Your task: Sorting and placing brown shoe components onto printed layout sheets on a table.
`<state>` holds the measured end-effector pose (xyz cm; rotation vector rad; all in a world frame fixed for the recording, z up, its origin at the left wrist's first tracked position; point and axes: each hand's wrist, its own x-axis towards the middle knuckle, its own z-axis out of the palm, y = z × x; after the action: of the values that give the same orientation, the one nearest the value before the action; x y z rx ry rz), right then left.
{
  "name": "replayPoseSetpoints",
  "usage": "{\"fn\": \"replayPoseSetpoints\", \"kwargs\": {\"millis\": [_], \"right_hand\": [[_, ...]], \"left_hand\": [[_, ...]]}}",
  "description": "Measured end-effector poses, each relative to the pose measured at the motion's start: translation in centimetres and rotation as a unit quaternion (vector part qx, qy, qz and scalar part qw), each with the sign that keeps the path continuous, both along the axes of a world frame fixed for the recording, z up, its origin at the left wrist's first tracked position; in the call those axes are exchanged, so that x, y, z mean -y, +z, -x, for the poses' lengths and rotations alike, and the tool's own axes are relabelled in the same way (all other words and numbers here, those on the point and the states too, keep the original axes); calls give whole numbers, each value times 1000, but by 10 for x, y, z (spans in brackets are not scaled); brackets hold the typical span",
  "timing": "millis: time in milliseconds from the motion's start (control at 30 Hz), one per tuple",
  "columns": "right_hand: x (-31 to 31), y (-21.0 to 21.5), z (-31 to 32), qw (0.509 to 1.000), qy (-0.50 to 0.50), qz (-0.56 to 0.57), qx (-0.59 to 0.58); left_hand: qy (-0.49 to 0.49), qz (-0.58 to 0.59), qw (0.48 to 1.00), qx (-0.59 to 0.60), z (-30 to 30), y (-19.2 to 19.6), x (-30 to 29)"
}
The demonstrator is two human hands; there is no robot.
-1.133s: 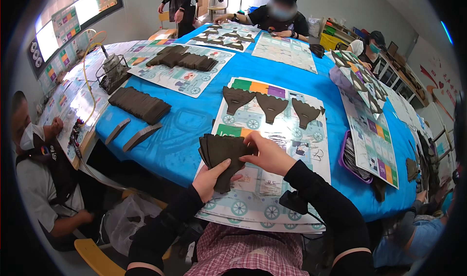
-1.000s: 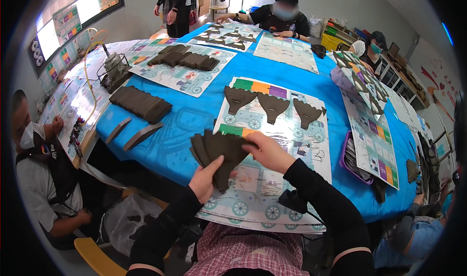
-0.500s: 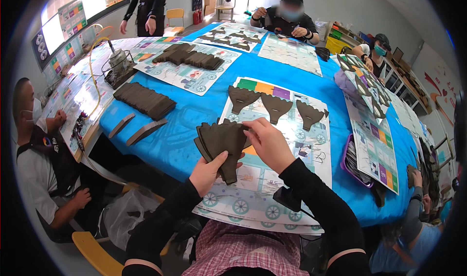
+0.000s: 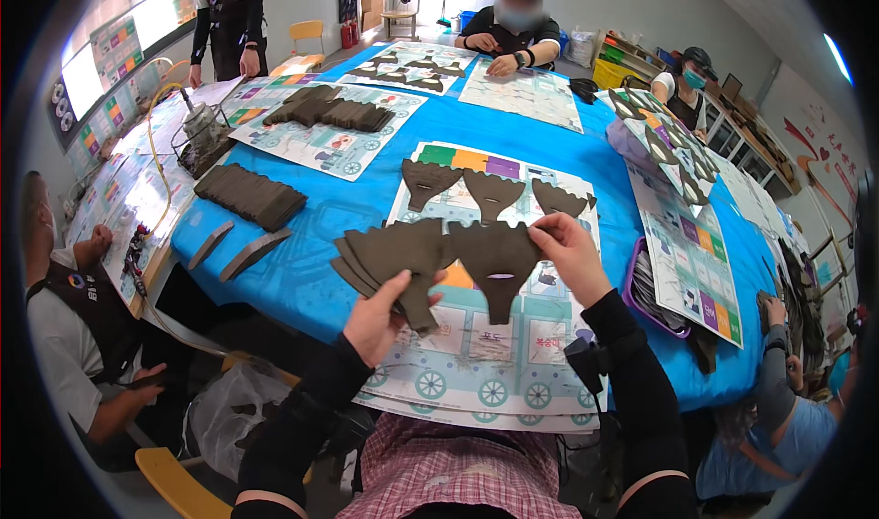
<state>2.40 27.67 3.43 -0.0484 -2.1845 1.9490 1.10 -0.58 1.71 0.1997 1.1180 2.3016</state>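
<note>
My left hand (image 4: 375, 322) grips a fanned stack of dark grey-brown, fan-shaped flat pieces (image 4: 403, 255), thumb on top and their narrow ends downward. Between thumb and fingers, my right hand (image 4: 572, 255) pinches the upper right corner of a single piece (image 4: 494, 254) of the same shape. That piece has a wavy top edge and a small slot, and its left corner meets the stack. Beyond my hands, three similar pieces (image 4: 494, 194) lie in a row on a printed sheet (image 4: 458, 373) with coloured blocks and wheel drawings; the right one is partly hidden by the single piece.
On the blue table cover (image 4: 339, 208) stand a long row of dark pieces (image 4: 249, 196) and two curved strips (image 4: 256, 255). More pieces (image 4: 330, 112) lie on a farther sheet. A purple basket (image 4: 645, 299) sits at the right. Several people work around the table.
My right hand has drawn one piece away from the stack to the right, and its slot now shows. The left hand keeps hold of the stack. The view has shifted slightly.
</note>
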Motion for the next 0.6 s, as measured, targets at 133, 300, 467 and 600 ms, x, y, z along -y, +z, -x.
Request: {"fn": "replayPoseSetpoints", "kwargs": {"millis": [133,300,467,600], "right_hand": [[-44,-51,-5,932,-120,-341,-13],[32,-6,-25,982,30,-180,-48],[50,9,-31,963,-7,-259,-69],[44,17,-38,997,-1,-77,-23]], "left_hand": [[-35,-44,998,-7,4,4,-3],[-99,28,994,-39,-12,3,-11],[-139,83,987,-13,-15,-3,-23],[-111,129,985,-18,-20,-9,-29]]}}
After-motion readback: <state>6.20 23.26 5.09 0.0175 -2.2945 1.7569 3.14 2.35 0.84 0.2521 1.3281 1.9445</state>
